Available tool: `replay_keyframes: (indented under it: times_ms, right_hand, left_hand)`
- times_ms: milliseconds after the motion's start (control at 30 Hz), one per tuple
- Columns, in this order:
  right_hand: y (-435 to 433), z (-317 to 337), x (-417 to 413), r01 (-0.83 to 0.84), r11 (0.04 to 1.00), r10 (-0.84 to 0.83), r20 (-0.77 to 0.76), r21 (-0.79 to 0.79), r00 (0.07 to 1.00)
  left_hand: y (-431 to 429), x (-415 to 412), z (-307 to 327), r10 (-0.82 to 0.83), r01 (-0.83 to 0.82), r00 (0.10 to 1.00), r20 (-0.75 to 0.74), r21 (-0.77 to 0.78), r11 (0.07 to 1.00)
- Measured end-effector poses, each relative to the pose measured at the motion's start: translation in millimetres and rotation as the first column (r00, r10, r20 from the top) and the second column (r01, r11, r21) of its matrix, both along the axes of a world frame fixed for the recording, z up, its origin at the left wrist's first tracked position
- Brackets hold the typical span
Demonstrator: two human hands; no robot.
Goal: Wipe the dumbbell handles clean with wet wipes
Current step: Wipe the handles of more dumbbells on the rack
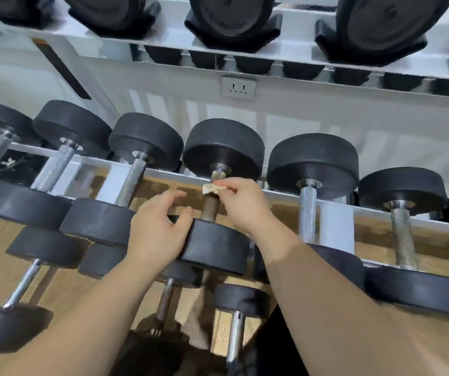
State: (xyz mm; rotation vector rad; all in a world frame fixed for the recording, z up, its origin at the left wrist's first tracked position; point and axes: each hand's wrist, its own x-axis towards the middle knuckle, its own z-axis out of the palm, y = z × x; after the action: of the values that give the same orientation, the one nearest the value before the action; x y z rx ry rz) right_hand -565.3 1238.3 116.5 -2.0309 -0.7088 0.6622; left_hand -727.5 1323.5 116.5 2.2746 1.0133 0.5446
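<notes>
On the left side of the rack (pixel 337 213) lie dumbbells with shiny handles (pixel 132 183), side by side, each with a black round weight at both ends; next comes the left hand (pixel 158 229); it rests against the near weight (pixel 215 246) of the middle dumbbell, thumb on top of it, fingers bent loose in the air and holding nothing; I think it is there to keep the dumbbell from rolling; just to its right is the brown handle (pixel 208 208), which looks darker and dirtier than the others; it runs away from the person, from the near weight up to the far weight (pixel 223 147); the wet wipe (pixel 211 189) is a small folded bit, pressed on the handle close to the far end; the right hand (pixel 245 204) pinches it between thumb and fingertips, coming in from the right side of the handle; this hand is the one that does the wiping, and the wipe sits high on the bar, so most of the bare brown part lies below it, toward the person; my guess is the next rub has to go along the bar, down to the near weight, or around it; further right lie more dumbbells with silver handles (pixel 308 213); I cannot tell if those are clean; on the wall above is a white wall plug (pixel 239 87).
</notes>
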Motion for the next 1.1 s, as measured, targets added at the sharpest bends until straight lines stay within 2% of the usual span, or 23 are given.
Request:
replay_keyframes:
  times_ms: [67,133,233,300,433,600,700,767,833,1100]
  right_hand:
    - [-2,-3,-14,0.034,0.998,-0.031,-0.049,0.062,0.998]
    - [-6,-5,-25,0.071,0.992,-0.06,-0.095,0.108,0.994]
    - [-17,-7,-35,0.104,0.98,-0.085,-0.12,0.167,0.989]
    - [-22,-10,-38,0.072,0.982,-0.051,-0.122,0.173,0.991]
    - [-30,-18,-34,0.08,0.978,-0.042,-0.193,0.191,0.98]
    - [-32,-20,-63,0.202,0.978,-0.205,0.079,0.045,0.976]
    - [-29,-22,-73,0.265,0.964,-0.264,0.09,-0.001,0.96]
    - [-32,-24,-72,0.233,0.972,-0.231,0.119,-0.007,0.966]
    - [-34,-27,-71,0.2,0.98,-0.198,0.142,0.001,0.97]
    - [-35,-33,-71,0.191,0.98,-0.198,0.17,0.059,0.965]
  left_hand:
    - [1,12,11,-0.045,0.045,0.999,0.011,0.001,0.999]
    - [7,26,16,-0.109,0.108,0.993,-0.042,-0.038,0.993]
    - [14,40,16,-0.241,0.225,0.965,-0.099,-0.151,0.963]
    - [17,47,17,-0.268,0.244,0.959,-0.096,-0.207,0.947]
    - [25,62,17,-0.235,0.215,0.953,-0.19,-0.121,0.969]
    - [43,80,10,-0.213,0.207,0.935,-0.282,-0.052,0.977]
    - [49,95,5,-0.243,0.262,0.917,-0.318,0.016,0.965]
    - [50,102,3,-0.237,0.287,0.916,-0.325,0.118,0.951]
    - [50,104,2,-0.239,0.288,0.933,-0.269,0.163,0.944]
    - [65,91,-5,-0.436,0.466,0.861,-0.261,0.066,0.882]
